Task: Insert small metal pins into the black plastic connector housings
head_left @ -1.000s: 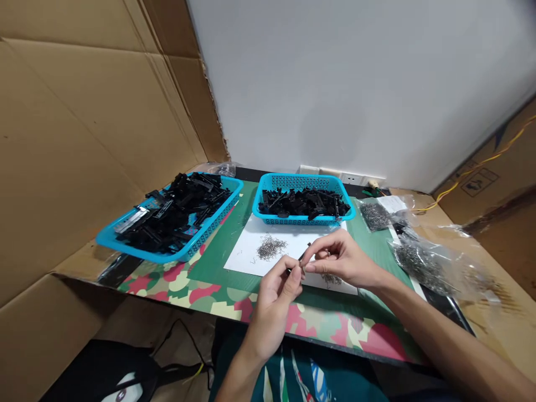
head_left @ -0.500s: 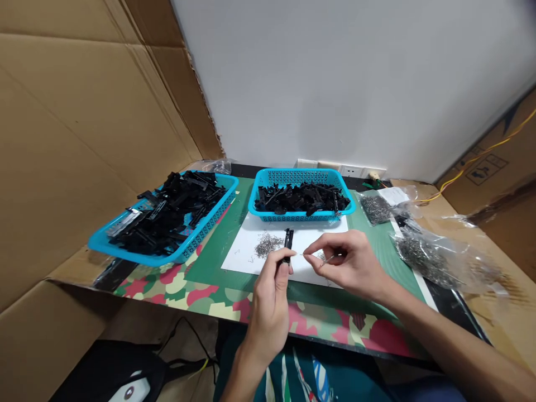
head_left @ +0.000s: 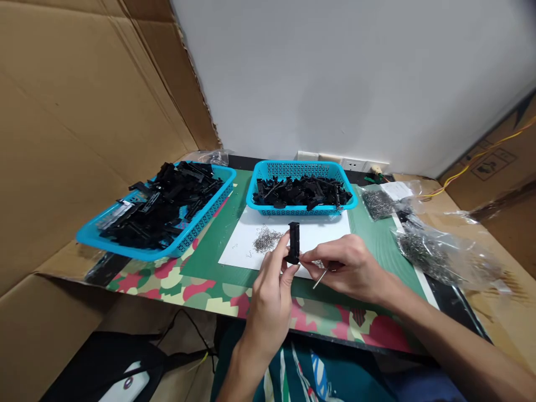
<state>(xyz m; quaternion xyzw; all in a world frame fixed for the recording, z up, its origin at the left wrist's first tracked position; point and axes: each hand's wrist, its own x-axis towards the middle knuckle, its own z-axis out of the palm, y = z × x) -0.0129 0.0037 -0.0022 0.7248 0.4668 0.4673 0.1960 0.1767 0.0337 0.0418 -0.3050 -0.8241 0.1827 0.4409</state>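
My left hand is closed on a narrow black plastic part, held upright between thumb and fingers above the white paper. At the part's lower right end, the thumb and index finger of my right hand are pinched together; whatever is between those fingertips is too small to make out. A thin metal rod sticks out of my right hand, pointing down and left. On the paper to the left lies a pile of small metal pieces, and a second pile is mostly hidden behind my right hand.
Two blue baskets, one at the left and one at the back middle, hold many black plastic parts. Clear bags of metal pieces lie at the right. Cardboard walls the left side; a power socket sits behind.
The black part has been turned so another face shows. My right fingertips moved left from a small gap to the part's lower end, and the metal rod now points downward.
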